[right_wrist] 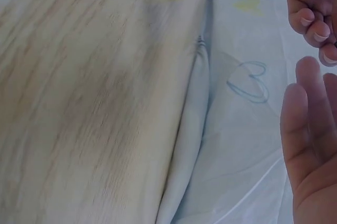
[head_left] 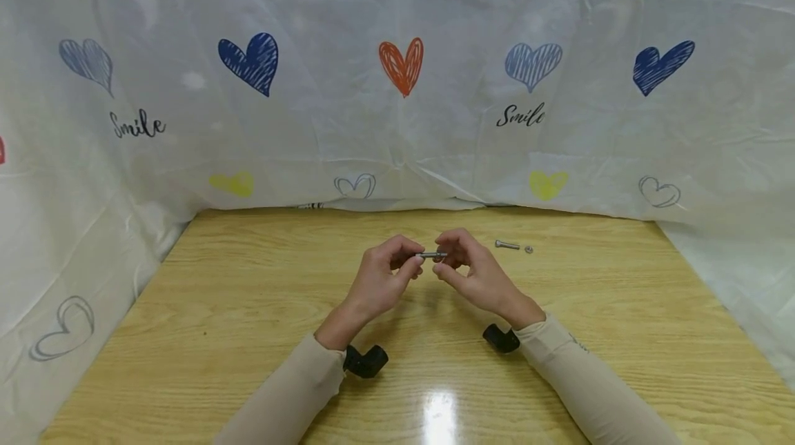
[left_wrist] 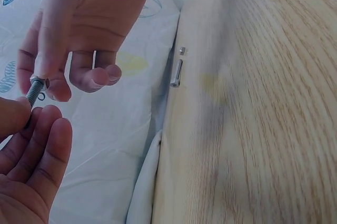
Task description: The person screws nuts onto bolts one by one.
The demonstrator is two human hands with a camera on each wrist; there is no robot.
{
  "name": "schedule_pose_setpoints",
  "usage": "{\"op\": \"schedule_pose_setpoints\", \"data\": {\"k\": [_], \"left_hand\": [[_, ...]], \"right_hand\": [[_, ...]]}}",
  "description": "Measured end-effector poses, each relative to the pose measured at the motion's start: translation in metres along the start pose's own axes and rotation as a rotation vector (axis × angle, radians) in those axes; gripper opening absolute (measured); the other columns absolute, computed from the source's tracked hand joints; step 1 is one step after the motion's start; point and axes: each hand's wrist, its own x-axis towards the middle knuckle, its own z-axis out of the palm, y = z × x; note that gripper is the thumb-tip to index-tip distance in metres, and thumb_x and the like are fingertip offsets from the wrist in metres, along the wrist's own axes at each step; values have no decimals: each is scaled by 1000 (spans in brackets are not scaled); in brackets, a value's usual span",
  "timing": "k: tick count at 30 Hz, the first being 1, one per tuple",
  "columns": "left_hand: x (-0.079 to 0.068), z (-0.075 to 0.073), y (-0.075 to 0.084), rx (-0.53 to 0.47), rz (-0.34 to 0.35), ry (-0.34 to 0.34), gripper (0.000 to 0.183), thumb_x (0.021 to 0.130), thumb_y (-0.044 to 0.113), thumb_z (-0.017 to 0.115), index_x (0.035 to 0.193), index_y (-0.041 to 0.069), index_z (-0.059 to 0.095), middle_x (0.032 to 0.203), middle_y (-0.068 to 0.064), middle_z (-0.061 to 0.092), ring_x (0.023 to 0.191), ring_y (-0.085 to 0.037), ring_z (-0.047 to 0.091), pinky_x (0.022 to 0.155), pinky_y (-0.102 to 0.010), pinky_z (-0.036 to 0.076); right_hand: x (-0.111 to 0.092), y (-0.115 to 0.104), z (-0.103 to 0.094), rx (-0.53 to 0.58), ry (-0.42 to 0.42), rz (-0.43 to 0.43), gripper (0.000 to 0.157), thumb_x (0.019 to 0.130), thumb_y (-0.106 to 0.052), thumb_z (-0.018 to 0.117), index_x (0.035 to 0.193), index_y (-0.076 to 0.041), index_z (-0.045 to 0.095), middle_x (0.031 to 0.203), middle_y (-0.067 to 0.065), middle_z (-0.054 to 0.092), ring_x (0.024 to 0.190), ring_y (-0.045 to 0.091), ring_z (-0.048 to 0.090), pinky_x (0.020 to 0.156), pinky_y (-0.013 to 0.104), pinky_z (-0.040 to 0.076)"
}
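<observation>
In the head view, my left hand [head_left: 380, 283] pinches a metal bolt [head_left: 427, 254] between thumb and fingers, with its shank pointing right. A nut [left_wrist: 46, 83] sits around the bolt's far end in the left wrist view. The thumb of my right hand [head_left: 486, 285] touches the nut there, and its index finger curls behind; the fingers partly hide the contact. Both hands are raised over the wooden table [head_left: 261, 307]. At the edge of the right wrist view some fingers of both hands show, but the bolt is out of sight.
A second bolt [head_left: 507, 245] lies on the table to the right of my right hand, and a loose nut [head_left: 528, 249] lies just beyond its end. A white cloth [head_left: 459, 134] printed with hearts hangs behind the table and down its sides.
</observation>
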Motion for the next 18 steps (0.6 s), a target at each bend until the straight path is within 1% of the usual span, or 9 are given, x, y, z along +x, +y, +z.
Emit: {"op": "schedule_pose_setpoints", "data": {"k": [2, 5, 7, 8, 11, 13, 15, 18], "left_hand": [[0, 0, -1, -2, 5, 4, 8, 92, -8, 56, 99, -8, 61, 85, -16, 66, 70, -34, 63, 67, -39, 55], [0, 1, -1, 0, 3, 9, 8, 92, -8, 56, 98, -7, 61, 85, -16, 66, 70, -33, 63, 68, -39, 55], [0, 1, -1, -2, -7, 8, 8, 92, -8, 56, 98, -8, 61, 85, -16, 66, 70, -33, 63, 67, -39, 55], [-1, 1, 0, -4, -12, 6, 8, 92, -8, 57, 98, -8, 61, 85, -16, 66, 70, -34, 63, 67, -39, 55], [0, 2, 0, -15, -19, 1, 8, 91, -8, 57, 98, -9, 62, 84, -17, 66, 69, -35, 63, 66, -40, 55], [0, 2, 0, -18, -17, 0, 8, 91, -9, 57, 98, -9, 62, 83, -17, 66, 69, -35, 63, 66, -40, 55], [0, 2, 0, -15, -13, 1, 8, 91, -9, 57, 97, -9, 62, 83, -17, 66, 69, -35, 63, 66, -40, 54], [0, 2, -1, -12, -17, 2, 8, 91, -9, 57, 98, -9, 61, 84, -17, 65, 69, -34, 63, 67, -40, 54]], "right_hand": [[0, -1, 1, 12, -4, -15, 27, 95, -4, 59, 119, -6, 47, 98, 8, 59, 79, 24, 63, 72, 34, 53], [1, 0, 1, 7, -5, -19, 18, 97, -6, 55, 114, -6, 50, 91, 5, 60, 76, 28, 63, 66, 34, 52], [0, -1, 2, -18, -4, 8, 10, 98, -10, 53, 108, -9, 55, 89, 1, 61, 75, 25, 63, 65, 32, 51], [0, -1, 2, -36, -3, 23, 8, 99, -13, 52, 105, -9, 57, 89, 0, 61, 75, 23, 63, 64, 32, 50], [0, 0, 1, -73, 1, 63, 17, 102, -20, 46, 98, -12, 61, 88, -2, 60, 75, 17, 62, 65, 32, 50], [0, 0, 0, -72, 4, 76, 17, 102, -23, 48, 101, -12, 61, 90, -1, 61, 77, 17, 62, 66, 34, 50], [0, 0, 0, -61, 3, 77, 16, 99, -25, 54, 110, -14, 58, 94, 1, 61, 79, 18, 63, 67, 36, 50], [0, -1, 0, -27, -11, 64, 28, 94, -21, 63, 119, -15, 52, 101, 5, 61, 83, 18, 63, 70, 39, 51]]}}
